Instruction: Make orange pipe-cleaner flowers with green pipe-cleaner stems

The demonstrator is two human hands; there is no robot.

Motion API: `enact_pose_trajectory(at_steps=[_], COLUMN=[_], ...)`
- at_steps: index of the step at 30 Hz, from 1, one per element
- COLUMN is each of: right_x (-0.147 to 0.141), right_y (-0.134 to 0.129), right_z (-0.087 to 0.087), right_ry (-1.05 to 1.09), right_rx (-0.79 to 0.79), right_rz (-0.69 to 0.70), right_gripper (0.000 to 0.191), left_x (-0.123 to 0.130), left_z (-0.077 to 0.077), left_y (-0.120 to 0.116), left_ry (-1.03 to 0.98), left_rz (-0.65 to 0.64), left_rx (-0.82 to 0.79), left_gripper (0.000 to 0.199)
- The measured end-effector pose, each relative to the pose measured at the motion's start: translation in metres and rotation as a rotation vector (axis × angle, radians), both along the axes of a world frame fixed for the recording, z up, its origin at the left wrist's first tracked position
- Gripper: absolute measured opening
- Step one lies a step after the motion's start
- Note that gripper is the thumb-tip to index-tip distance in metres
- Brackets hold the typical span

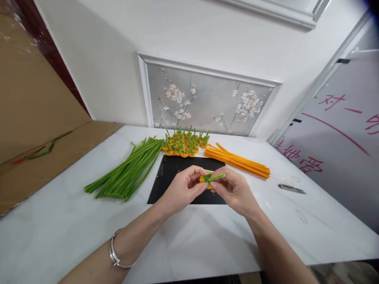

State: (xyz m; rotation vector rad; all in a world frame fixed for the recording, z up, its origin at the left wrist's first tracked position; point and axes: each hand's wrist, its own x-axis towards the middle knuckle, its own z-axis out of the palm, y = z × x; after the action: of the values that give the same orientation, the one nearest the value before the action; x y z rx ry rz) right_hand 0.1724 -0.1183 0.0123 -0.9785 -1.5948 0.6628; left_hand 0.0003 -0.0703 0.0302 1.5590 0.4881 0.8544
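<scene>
Both hands meet over a black mat point(166, 177) on the white table. Between them is a small orange piece with a green stem point(217, 177), the stem pointing right. My left hand point(185, 189) pinches its orange left side. My right hand point(233, 191) has its thumb and fingers closed on the piece near the stem. Behind the mat stand several finished-looking orange pieces with green stems point(185, 144). Green fuzzy stems point(130, 169) lie in a pile to the left, and a bundle of orange fuzzy stems point(238, 161) lies to the right.
Scissors point(291, 188) lie at the right, near thin pale loops point(301, 216). A whiteboard with pink writing point(334, 134) leans along the right side. Brown cardboard point(59, 146) borders the left edge, and a white wall with a floral panel point(204, 98) rises behind.
</scene>
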Motion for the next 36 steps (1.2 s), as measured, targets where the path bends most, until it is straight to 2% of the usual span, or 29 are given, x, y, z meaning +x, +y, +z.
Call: enact_pose_trajectory(at_steps=[8, 12, 16, 18, 21, 24, 27, 32, 36], right_x=[0.003, 0.009, 0.006, 0.002, -0.005, -0.007, -0.008, -0.010, -0.012], right_y=[0.003, 0.003, 0.001, 0.000, 0.000, 0.003, 0.005, 0.004, 0.004], right_z=[-0.002, 0.000, 0.001, 0.000, -0.002, -0.006, -0.009, -0.010, -0.010], right_ry=[0.118, 0.002, -0.159, -0.257, -0.368, -0.423, -0.515, -0.663, -0.617], right_rx=[-0.101, -0.091, 0.022, 0.120, 0.310, 0.483, 0.602, 0.671, 0.667], right_rz=[0.087, -0.002, -0.111, -0.150, -0.210, -0.232, -0.264, -0.267, -0.261], right_gripper=[0.008, 0.016, 0.025, 0.019, 0.007, 0.016, 0.022, 0.025, 0.026], left_x=[-0.001, 0.000, 0.001, 0.001, 0.002, 0.003, 0.005, 0.007, 0.006], left_z=[-0.001, -0.004, -0.010, -0.010, -0.007, -0.004, -0.006, -0.014, -0.014], left_y=[0.000, 0.003, 0.006, 0.006, 0.003, 0.000, 0.000, 0.004, 0.005], left_ry=[0.039, 0.030, 0.020, -0.007, -0.034, -0.042, -0.049, -0.023, -0.085], left_rz=[0.008, 0.044, 0.134, 0.154, 0.127, 0.084, 0.100, 0.229, 0.271], left_rx=[0.055, 0.100, 0.147, 0.121, 0.066, -0.035, -0.134, -0.189, -0.218], left_gripper=[0.013, 0.017, 0.026, 0.031, 0.034, 0.030, 0.026, 0.027, 0.030])
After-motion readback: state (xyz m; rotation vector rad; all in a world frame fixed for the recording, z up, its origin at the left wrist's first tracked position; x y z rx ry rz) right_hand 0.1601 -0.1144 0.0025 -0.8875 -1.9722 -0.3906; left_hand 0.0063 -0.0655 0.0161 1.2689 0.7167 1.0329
